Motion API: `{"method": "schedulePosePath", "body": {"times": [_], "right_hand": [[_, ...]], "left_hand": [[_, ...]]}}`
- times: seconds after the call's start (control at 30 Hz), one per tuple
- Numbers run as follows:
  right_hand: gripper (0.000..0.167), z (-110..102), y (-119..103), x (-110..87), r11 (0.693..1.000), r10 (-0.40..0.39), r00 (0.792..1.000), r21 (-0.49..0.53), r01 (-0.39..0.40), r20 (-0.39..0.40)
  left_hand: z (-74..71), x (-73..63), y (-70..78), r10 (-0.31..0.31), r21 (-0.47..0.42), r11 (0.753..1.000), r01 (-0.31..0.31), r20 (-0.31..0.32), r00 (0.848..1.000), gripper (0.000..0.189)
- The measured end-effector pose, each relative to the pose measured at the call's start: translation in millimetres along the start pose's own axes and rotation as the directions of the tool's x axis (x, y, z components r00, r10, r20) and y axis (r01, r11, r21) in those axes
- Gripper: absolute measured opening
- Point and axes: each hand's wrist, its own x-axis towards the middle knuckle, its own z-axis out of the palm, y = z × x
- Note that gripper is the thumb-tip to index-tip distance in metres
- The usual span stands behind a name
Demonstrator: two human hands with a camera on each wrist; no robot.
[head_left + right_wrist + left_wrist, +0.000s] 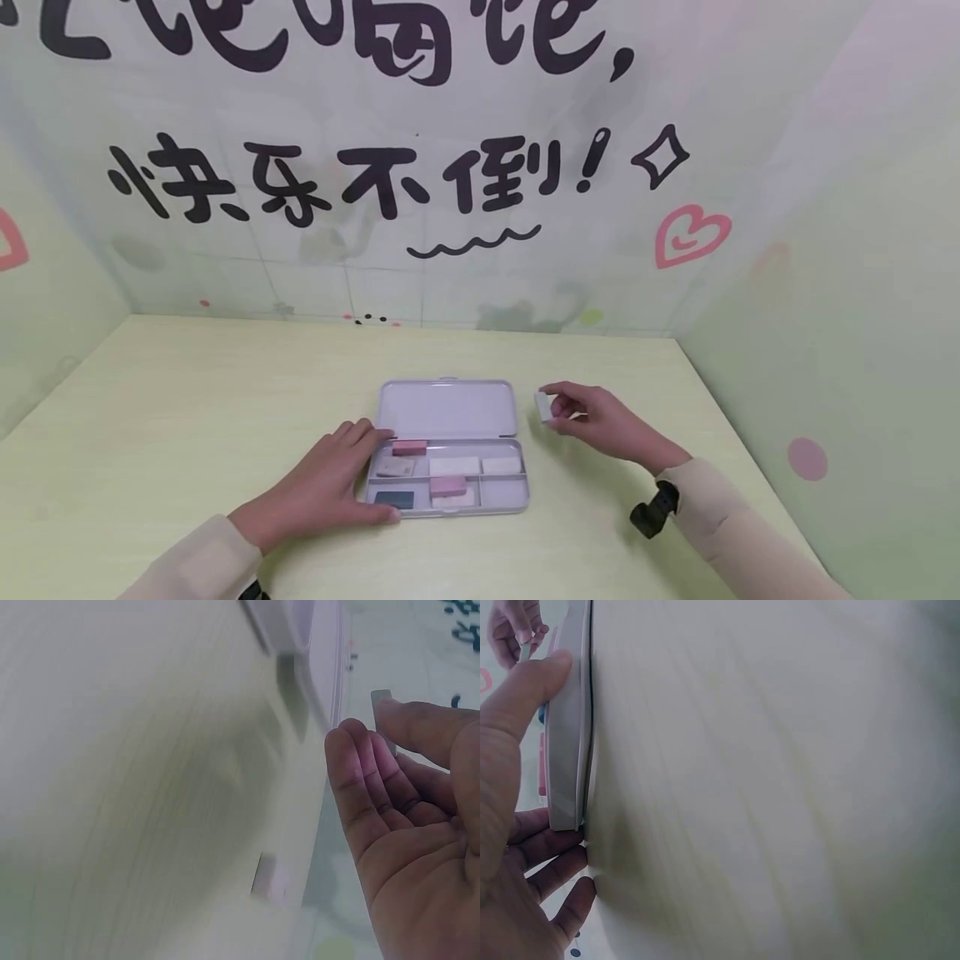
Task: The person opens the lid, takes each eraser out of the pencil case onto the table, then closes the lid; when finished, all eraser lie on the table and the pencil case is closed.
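A shallow pale lilac case (491, 512) lies on the table with its lid (447, 408) folded back. Inside, in divided compartments, are white erasers (453, 466), a greyish one, a pink eraser (408, 447), a dark teal eraser (393, 500) and another pink eraser (447, 486) over a white one. My left hand (330, 483) holds the case by its left end, thumb at the front edge, fingers near the back corner. To the right of the lid, above the table, my right hand (596, 417) pinches a small white eraser (542, 407) between thumb and fingertips.
The pale wood-grain table (210, 375) meets a printed back wall (360, 275) with black lettering. A side wall (862, 375) bounds the right. A black wrist strap (660, 508) is on the right wrist.
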Motion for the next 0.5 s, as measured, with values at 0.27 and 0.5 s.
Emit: {"method": "schedulePosePath", "body": {"times": [0.27, 0.5], "right_hand": [[0.043, -33, 40, -19.0, 0.991, 0.091, 0.993, -0.089, -0.097, -0.068], [0.042, -48, 62, -28.8, 0.979, 0.142, 0.985, -0.133, -0.154, -0.098]], "left_hand": [[0.5, 0.7, 0.1, 0.002, -0.006, 1.0, -0.002, 0.001, 1.0, 0.096], [0.2, 0.7, -1.3, 0.008, -0.003, 1.0, -0.008, 0.003, 1.0, 0.096]]}}
